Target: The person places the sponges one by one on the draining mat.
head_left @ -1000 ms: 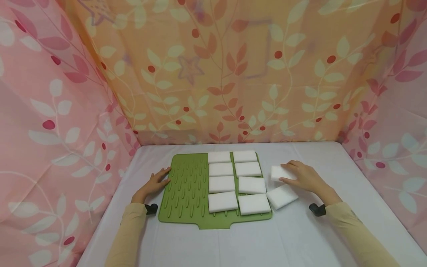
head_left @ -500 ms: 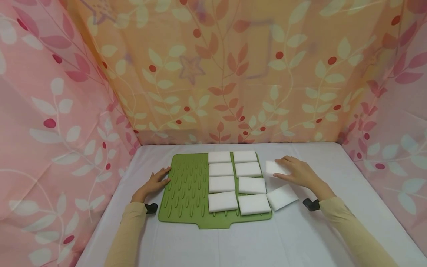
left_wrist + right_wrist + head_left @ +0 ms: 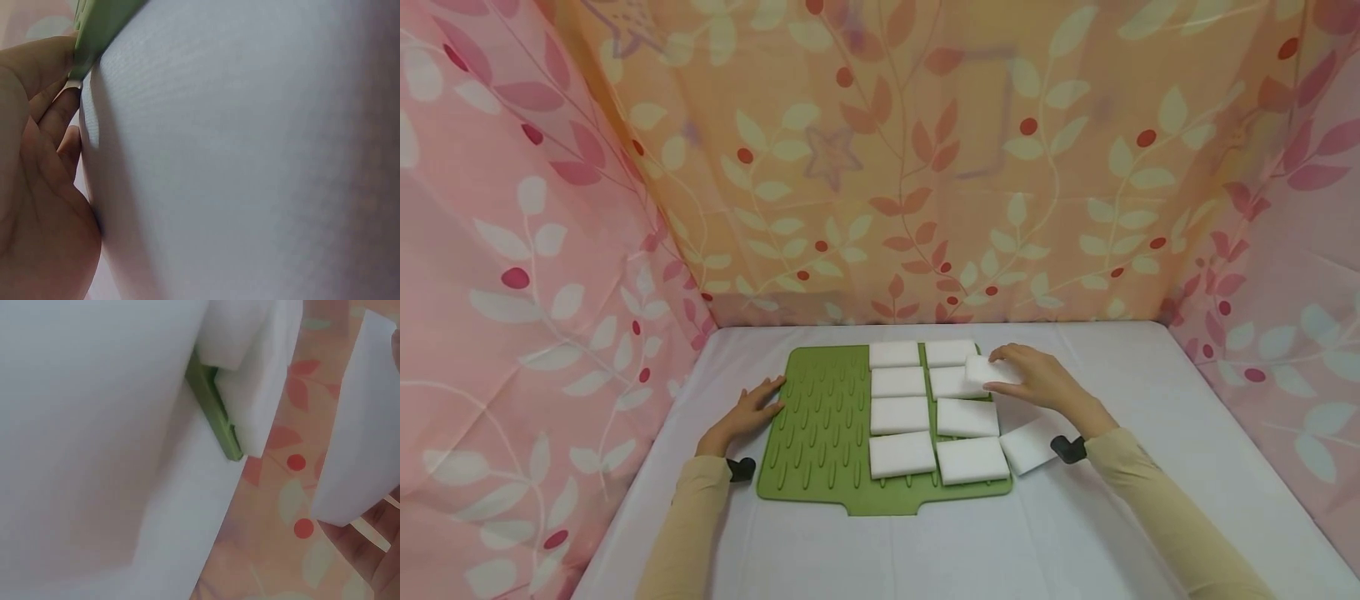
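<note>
A green ridged mat [image 3: 820,417] lies on the white-covered table. My left hand [image 3: 747,419] touches its left edge with thumb and fingers, seen close in the left wrist view at the mat's rim [image 3: 103,31]. My right hand [image 3: 1045,383] pinches a white sponge block [image 3: 983,372] between thumb and fingers. That sponge is up off the table, over the mat's right edge; the right wrist view shows the sponge [image 3: 362,425] apart from those below. Two columns of white sponges [image 3: 898,414] lie on the mat's middle and right.
One more white sponge [image 3: 1027,447] lies tilted beside the mat's lower right corner, partly behind the right wrist's black strap mount [image 3: 1067,449]. Leaf-patterned cloth [image 3: 880,167] rises behind the table [image 3: 820,554], with pink cloth [image 3: 550,333] at both sides.
My right hand has carried the held sponge leftward and slightly up, from right of the mat to over its right edge. My left hand stays at the mat's left edge.
</note>
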A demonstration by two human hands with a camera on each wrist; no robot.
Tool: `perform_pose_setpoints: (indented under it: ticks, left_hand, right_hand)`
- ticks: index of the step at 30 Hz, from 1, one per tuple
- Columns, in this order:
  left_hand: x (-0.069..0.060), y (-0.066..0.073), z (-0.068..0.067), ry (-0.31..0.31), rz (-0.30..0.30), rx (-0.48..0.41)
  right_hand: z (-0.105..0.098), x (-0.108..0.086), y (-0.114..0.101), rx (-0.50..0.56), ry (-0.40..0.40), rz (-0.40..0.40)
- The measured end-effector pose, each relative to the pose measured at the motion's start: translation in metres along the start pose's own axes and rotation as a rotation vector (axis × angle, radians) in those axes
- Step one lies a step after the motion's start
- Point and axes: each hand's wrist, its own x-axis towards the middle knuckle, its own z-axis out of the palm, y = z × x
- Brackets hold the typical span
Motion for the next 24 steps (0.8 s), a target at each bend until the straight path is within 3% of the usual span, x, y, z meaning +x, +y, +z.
perform_pose_setpoints:
  ticks: [12,24]
  left_hand:
    - [-0.002,0.006,-0.002,-0.006,-0.004,-0.013]
    - [0.0,0.003,-0.002,-0.011,-0.011,0.004]
  right_hand:
    - [0.02,0.027,-0.026,0.028,-0.044,-0.03]
    - [0.037,0.053,-0.052,0.08,-0.053,-0.116]
